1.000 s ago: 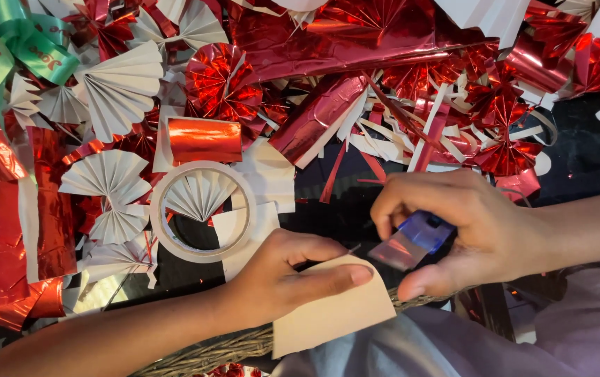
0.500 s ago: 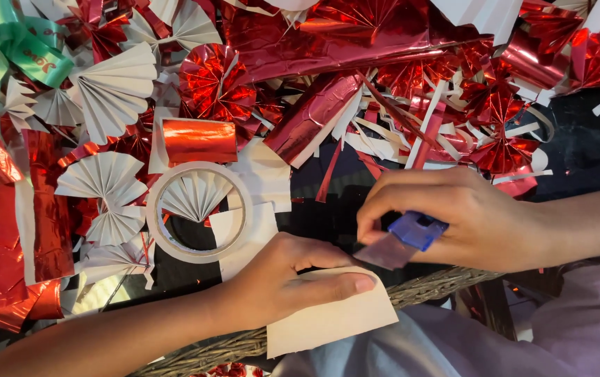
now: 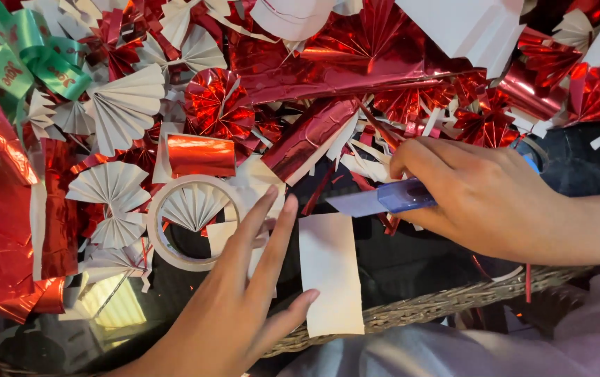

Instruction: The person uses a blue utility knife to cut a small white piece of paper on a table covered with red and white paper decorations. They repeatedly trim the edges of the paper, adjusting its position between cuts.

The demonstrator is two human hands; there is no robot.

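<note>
Wicker edging (image 3: 425, 307) runs along the near side of the scene, the rim of a basket or tray that bears everything I see. Just above it my left hand (image 3: 244, 307) comes in from the near left, palm down, fingers straight and spread apart, gripping nothing. Its thumb tip touches the left edge of a plain white paper strip (image 3: 331, 272), which lies flat and nearly upright in the view, its near end over the wicker rim. The index and middle fingertips reach up toward a white tape roll (image 3: 192, 222) lying flat just left of the strip; whether they touch its rim I cannot tell.

Farther and to the right, my right hand (image 3: 488, 199) enters from the right edge, fingers curled together and clamped on a blue utility knife (image 3: 401, 197). The knife's pale blade end points left and hovers just above the far end of the paper strip; contact is unclear to me.

Beyond the tape roll, a small red foil roll (image 3: 201, 155) lies on its side. White pleated paper fans (image 3: 108, 185) are scattered at the left, with a red foil rosette (image 3: 220, 105) farther back. A long red foil tube (image 3: 314, 136) slants between the hands. At the far left corner sits a green ribbon (image 3: 35, 63).
</note>
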